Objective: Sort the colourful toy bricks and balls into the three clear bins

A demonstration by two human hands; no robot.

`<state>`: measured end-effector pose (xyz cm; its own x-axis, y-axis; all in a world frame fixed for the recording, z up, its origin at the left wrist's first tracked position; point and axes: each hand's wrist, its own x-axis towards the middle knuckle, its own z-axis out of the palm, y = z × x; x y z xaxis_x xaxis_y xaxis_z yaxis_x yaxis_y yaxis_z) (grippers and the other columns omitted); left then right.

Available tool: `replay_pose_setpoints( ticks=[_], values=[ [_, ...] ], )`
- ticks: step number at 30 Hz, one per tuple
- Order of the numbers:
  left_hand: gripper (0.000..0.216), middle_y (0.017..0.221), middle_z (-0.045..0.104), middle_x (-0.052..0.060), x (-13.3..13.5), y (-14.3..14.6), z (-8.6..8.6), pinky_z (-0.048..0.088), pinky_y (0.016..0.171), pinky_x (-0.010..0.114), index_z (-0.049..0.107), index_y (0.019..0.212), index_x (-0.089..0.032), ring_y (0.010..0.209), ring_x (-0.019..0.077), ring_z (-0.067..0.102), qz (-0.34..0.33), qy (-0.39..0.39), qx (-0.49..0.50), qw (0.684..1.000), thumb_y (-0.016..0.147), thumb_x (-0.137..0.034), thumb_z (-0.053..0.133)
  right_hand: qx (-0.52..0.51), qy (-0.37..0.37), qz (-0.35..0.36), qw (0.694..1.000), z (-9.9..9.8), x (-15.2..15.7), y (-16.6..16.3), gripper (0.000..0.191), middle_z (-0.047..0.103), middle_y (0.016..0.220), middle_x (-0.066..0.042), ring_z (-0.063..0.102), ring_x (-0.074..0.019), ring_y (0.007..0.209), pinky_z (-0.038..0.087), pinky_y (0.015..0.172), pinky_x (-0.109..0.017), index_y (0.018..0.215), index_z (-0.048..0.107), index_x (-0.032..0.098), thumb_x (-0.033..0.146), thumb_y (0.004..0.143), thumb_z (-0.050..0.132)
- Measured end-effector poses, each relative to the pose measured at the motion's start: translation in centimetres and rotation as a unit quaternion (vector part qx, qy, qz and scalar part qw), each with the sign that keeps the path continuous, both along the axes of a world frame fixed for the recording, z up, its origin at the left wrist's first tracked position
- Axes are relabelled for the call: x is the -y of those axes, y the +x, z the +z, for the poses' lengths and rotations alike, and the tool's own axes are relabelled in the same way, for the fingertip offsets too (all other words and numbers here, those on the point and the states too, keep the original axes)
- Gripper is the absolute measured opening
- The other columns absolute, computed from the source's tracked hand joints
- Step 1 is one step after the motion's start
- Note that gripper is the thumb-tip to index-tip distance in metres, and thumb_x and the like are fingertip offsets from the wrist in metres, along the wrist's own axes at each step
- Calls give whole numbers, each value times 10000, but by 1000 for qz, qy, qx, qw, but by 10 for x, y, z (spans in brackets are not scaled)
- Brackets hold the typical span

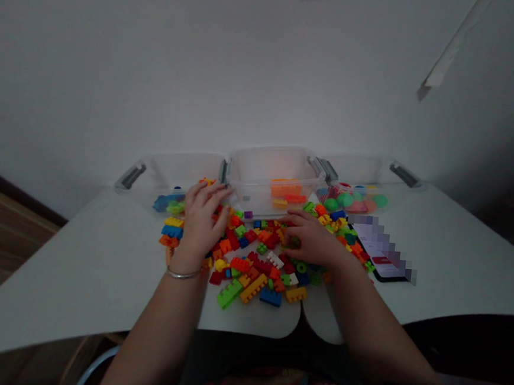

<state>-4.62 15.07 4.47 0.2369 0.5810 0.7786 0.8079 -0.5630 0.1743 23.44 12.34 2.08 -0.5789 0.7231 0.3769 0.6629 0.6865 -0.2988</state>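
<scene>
A spread of small toy building bricks (262,266) in red, orange, yellow, green, blue and white covers the middle of the white table. My left hand (206,215) is over the left side of the pile, close to the left clear bin (183,166). Its fingers are apart, and no brick shows in its grasp. On the right side of the pile, my right hand (310,237) reaches in with fingers bent and thumb apart from them. An orange brick (282,236) lies by its fingertips; the palm side is hidden.
Behind the pile, a middle clear bin (257,186) contains orange bricks (286,189). The right clear bin (357,165) has green balls and other colored pieces. Blue and green pieces (169,203) are in the left bin. A phone (377,246) lies right of the pile; a wall stands behind.
</scene>
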Motion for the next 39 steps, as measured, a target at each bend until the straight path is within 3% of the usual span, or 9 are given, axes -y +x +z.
replay_pose_setpoints(
  ticks=[4,8,12,15,19,30,35,39],
  values=[
    [187,1118,666,42,5,7,3,359,1054,502,715,965,-267,1205,271,472,-40,-2,-20,999,865,-231,560,-1,28,10,1000,2,0,-6,58,691,1127,-71,522,-285,1208,437,1020,-481,705,660,203,204,738,708],
    [210,937,682,63,9,14,3,496,866,370,700,982,-200,924,192,605,-142,-67,-36,987,911,-223,504,-39,36,0,999,2,0,-12,51,703,1072,-57,599,-232,1056,469,971,-429,732,670,205,181,775,657],
    [199,942,688,79,9,21,-3,515,806,326,703,977,-181,906,184,625,-200,-130,-73,968,910,-224,520,-19,8,0,1000,2,0,-7,53,674,1125,-69,573,-248,1094,455,989,-442,810,698,206,213,758,701],
    [197,946,692,77,10,23,-5,520,793,322,702,981,-181,899,181,631,-205,-165,-90,961,907,-210,521,11,-26,7,1000,0,-1,3,190,615,1256,-86,474,-302,1257,397,1058,-499,870,723,220,273,696,777],
    [197,919,703,72,10,23,-5,519,751,318,701,977,-178,846,183,641,-188,-190,-113,957,912,-221,520,40,-35,-4,999,-4,-3,7,206,600,1296,-64,408,-320,1326,366,1088,-520,908,740,246,258,704,767],
    [223,912,722,65,7,25,-7,514,736,318,696,997,-179,827,190,662,-182,-206,-130,953,927,-246,496,44,-18,-9,999,-5,2,-9,143,632,1260,-47,427,-322,1308,374,1078,-508,889,743,234,295,761,723],
    [219,920,722,62,6,24,-9,516,747,323,696,1006,-187,843,196,664,-180,-213,-132,951,925,-247,501,53,8,-30,998,-4,3,-21,106,660,1212,-72,490,-331,1243,393,1054,-496,767,727,189,294,779,715],
    [214,924,720,63,6,25,-8,517,756,319,696,1000,-186,851,193,666,-181,-220,-133,949,924,-243,504,24,30,-29,999,-2,3,-24,81,693,1138,-63,557,-287,1141,422,1015,-445,767,714,183,263,783,715]
  ],
)
